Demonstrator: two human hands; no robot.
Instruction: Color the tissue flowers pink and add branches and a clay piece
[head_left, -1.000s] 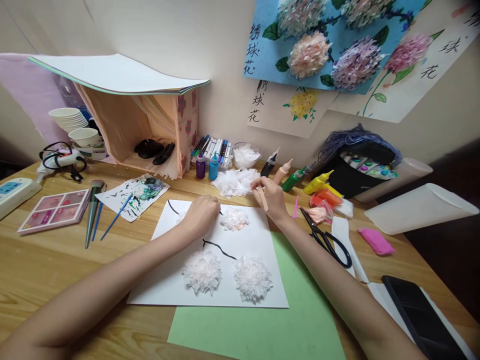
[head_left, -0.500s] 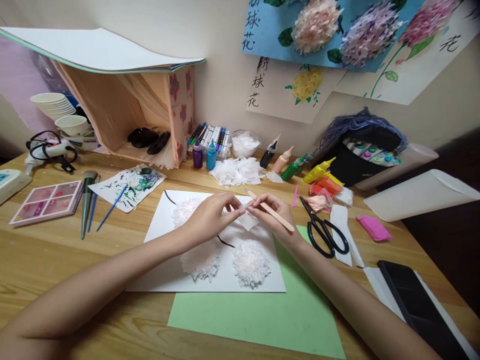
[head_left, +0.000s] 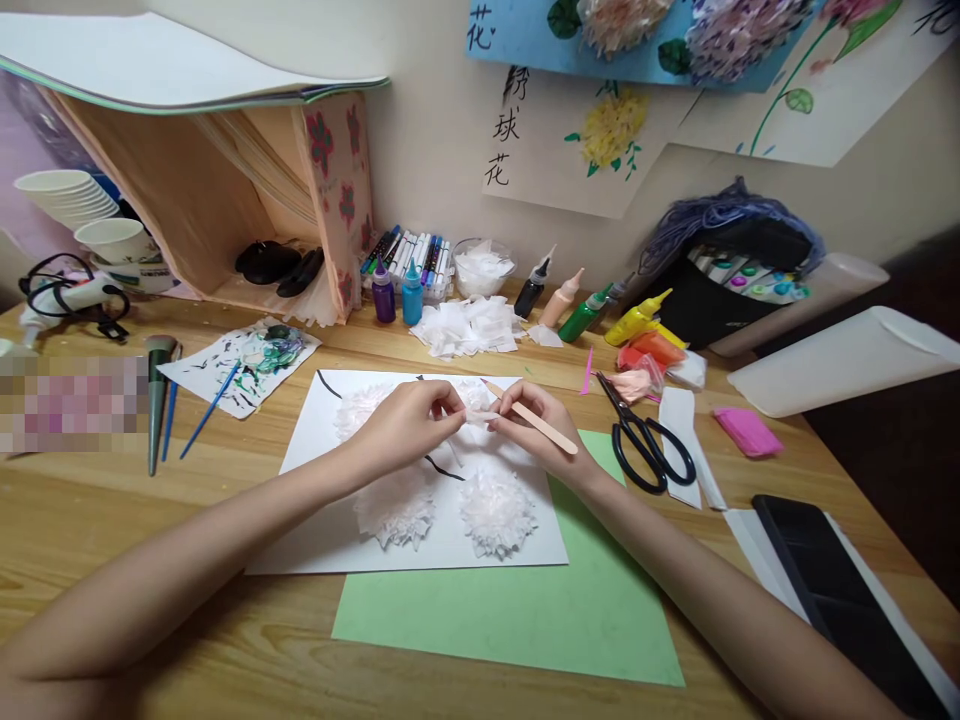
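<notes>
Both hands meet over the upper middle of the white sheet [head_left: 525, 530]. Left hand [head_left: 409, 425] is narrow, fingertips pinched on a small tissue piece [head_left: 480, 416]. Right hand [head_left: 536, 432] pinches the other end of the same piece, so the tissue sits between the two hands, at 3 o'clock from the left hand and 9 o'clock from the right. Right hand also grips a wooden stick [head_left: 541, 425], which runs from 11 o'clock to 4 o'clock across its fingers, tilted, clear of the paper.

Under the hands: two tissue flowers on the sheet, one [head_left: 395, 510] at 6 o'clock of the left hand, one [head_left: 497, 510] at 6 o'clock of the tissue piece. A third flower [head_left: 360, 412] is partly hidden behind the left hand.

Green paper [head_left: 517, 620] lies under the sheet's lower right corner. Scissors [head_left: 646, 450] lie flat on the desk [head_left: 90, 520] at 3 o'clock of the right hand, near but apart. Tissue pile [head_left: 469, 328] at 12 o'clock, well apart.
</notes>
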